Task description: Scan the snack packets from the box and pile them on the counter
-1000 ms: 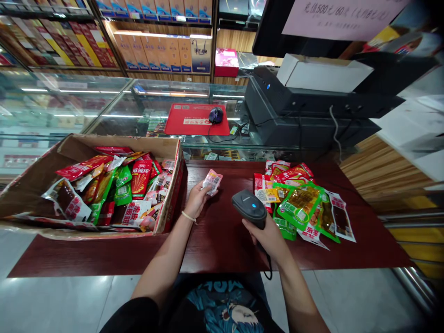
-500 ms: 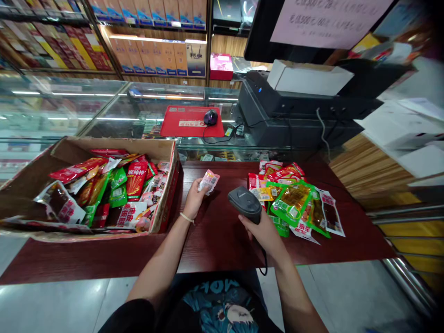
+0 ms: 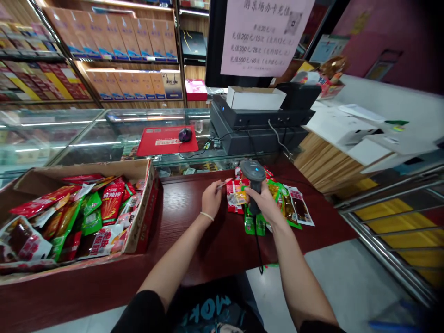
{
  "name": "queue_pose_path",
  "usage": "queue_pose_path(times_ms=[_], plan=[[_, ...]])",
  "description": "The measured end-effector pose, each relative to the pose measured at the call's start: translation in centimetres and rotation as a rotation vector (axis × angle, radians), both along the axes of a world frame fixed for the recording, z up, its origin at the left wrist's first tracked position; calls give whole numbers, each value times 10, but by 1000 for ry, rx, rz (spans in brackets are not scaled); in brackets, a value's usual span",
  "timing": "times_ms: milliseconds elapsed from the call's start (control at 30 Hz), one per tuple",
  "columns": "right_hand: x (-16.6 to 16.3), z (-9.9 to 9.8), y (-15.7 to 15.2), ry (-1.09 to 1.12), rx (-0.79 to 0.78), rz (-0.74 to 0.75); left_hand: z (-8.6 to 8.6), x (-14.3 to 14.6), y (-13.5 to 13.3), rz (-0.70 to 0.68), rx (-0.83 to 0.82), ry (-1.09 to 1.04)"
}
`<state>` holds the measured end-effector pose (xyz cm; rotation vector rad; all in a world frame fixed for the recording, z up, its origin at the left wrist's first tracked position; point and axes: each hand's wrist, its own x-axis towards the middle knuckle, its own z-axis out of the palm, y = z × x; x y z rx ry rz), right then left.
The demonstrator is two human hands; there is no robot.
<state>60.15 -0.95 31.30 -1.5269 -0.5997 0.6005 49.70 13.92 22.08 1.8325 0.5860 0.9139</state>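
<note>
black short sleeves, blue-printed shirt, thin pale band [image 3: 207, 215] on left wrist.

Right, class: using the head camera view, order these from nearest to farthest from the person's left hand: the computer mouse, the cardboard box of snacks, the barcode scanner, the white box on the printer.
1. barcode scanner, just right of the left hand, held in the right hand.
2. cardboard box of snacks, to the left on the table.
3. computer mouse, behind on the red mat.
4. white box, far back right.
</note>
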Motion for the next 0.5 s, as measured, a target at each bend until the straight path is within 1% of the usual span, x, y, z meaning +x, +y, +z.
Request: queue_pose_path(times_ms=[67, 133, 167, 233, 267, 333, 433, 467, 500], plan=[[5, 7, 4, -27, 35, 38, -6, 14, -6, -149, 88, -14], [7, 13, 10, -26, 83, 106, -9, 20, -10, -293, 193, 39], [7, 15, 14, -22, 106, 138, -9, 18, -11, -330, 246, 80], [4, 18, 24, -13, 146, 184, 1, 6, -12, -307, 333, 163], [2, 20, 30, -6, 162, 199, 9, -3, -12, -271, 363, 199], [-6, 24, 44, 37, 196, 182, 34, -29, -11, -203, 396, 249], [-23, 32, 68, 95, 239, 199, 85, -77, -5, -191, 406, 273], [-29, 35, 77, 96, 246, 215, 103, -94, -1, -166, 410, 281], [-36, 38, 85, 92, 248, 235, 120, -113, 5, -109, 416, 282]])
